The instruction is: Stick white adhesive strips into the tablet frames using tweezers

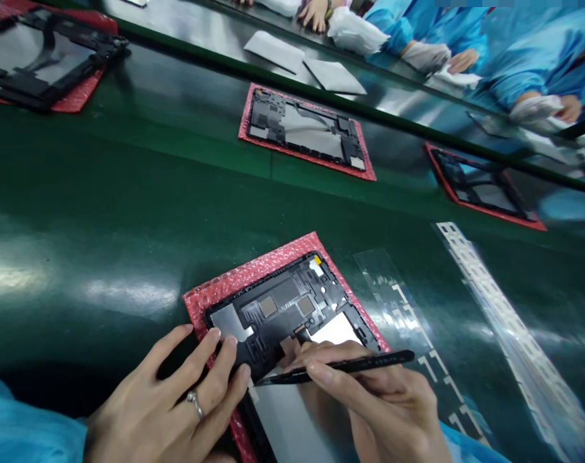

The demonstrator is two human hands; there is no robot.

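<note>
A glossy dark green table (103, 212) fills the view, with soft white patches of overhead light mirrored near its left edge. Along its far edge runs a brighter green rail (200, 56), and beyond that a shiny grey metal bench (195, 26) carrying flat grey sheets (304, 61). People in light blue gowns (528, 58) sit behind the bench at the far right corner. Three open tablet frames on red bubble wrap lie well apart along the table's far side: left (41, 58), middle (304, 128), right (485, 186). Long clear film strips (509, 321) stretch by the right edge.
</note>
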